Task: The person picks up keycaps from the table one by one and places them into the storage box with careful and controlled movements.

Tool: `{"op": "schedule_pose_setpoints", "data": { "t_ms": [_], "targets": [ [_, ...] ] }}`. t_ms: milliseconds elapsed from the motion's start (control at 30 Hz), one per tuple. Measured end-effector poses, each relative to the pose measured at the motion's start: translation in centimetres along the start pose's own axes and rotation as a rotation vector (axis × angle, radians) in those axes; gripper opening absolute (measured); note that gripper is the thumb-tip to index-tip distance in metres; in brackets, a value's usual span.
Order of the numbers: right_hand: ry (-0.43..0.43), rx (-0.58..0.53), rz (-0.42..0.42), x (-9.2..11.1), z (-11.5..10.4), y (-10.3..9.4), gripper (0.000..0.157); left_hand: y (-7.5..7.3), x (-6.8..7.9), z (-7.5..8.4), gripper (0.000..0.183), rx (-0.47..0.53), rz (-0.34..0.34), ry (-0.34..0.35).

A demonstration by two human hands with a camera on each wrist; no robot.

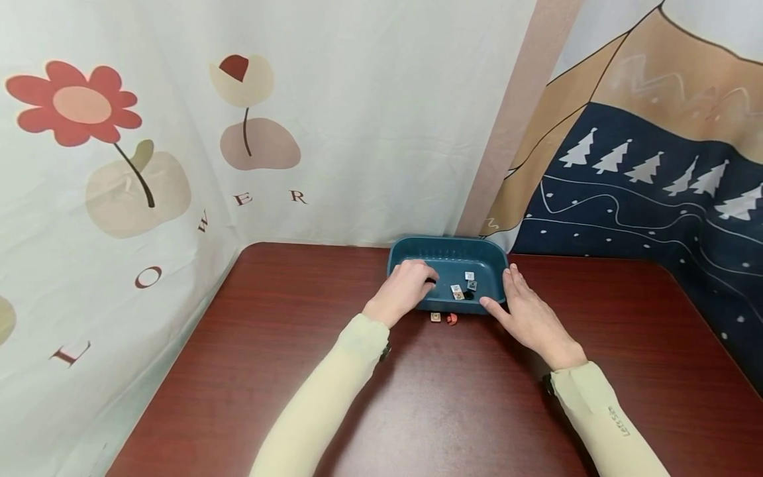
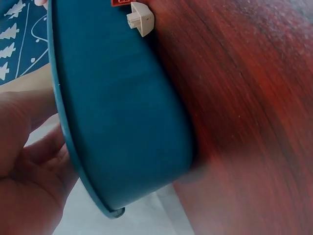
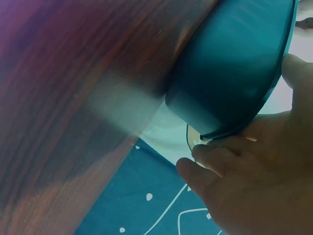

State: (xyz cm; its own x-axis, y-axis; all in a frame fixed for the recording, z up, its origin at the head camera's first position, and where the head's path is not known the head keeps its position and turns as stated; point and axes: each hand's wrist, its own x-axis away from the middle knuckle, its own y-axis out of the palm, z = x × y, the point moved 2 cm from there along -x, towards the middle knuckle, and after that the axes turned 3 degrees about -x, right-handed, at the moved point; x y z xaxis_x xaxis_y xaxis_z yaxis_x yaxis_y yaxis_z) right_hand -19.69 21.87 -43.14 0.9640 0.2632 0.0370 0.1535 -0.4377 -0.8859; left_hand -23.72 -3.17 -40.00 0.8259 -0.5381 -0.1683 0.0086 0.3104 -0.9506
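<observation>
A dark teal plastic bin (image 1: 429,307) stands at the table's far edge. My left hand (image 1: 403,289) reaches over its left front rim, fingers curled down inside, with a small dark piece showing between thumb and forefinger. The left wrist view hides those fingertips behind the rim. Along the bin's right end lies my right hand (image 1: 533,324), fingers extended beside the wall and thumb at the front rim. Inside the bin are several small keycaps: white (image 1: 469,275), grey-green (image 1: 472,285) and black (image 1: 468,295). Outside its front wall sit a beige keycap (image 2: 143,19) and an orange-red piece (image 1: 452,319).
The reddish-brown wooden table (image 1: 441,397) stretches in front of the bin. Behind it hangs a white curtain (image 1: 369,132) with printed flowers, and at the right a dark blue cloth (image 1: 632,205) with white trees. Both forearms wear pale yellow-green sleeves (image 1: 324,397).
</observation>
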Motion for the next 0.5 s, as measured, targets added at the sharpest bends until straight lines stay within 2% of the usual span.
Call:
{"op": "schedule_pose_setpoints", "data": {
  "t_ms": [233, 500],
  "targets": [
    [-0.002, -0.006, 0.001, 0.05, -0.1, -0.07, 0.104, 0.47, -0.39, -0.12, 0.017, 0.027, -0.059, -0.032],
    [0.003, -0.001, 0.001, 0.07, -0.04, -0.07, 0.104, 0.44, -0.63, -0.19, 0.027, 0.027, -0.068, -0.1]
  ]
}}
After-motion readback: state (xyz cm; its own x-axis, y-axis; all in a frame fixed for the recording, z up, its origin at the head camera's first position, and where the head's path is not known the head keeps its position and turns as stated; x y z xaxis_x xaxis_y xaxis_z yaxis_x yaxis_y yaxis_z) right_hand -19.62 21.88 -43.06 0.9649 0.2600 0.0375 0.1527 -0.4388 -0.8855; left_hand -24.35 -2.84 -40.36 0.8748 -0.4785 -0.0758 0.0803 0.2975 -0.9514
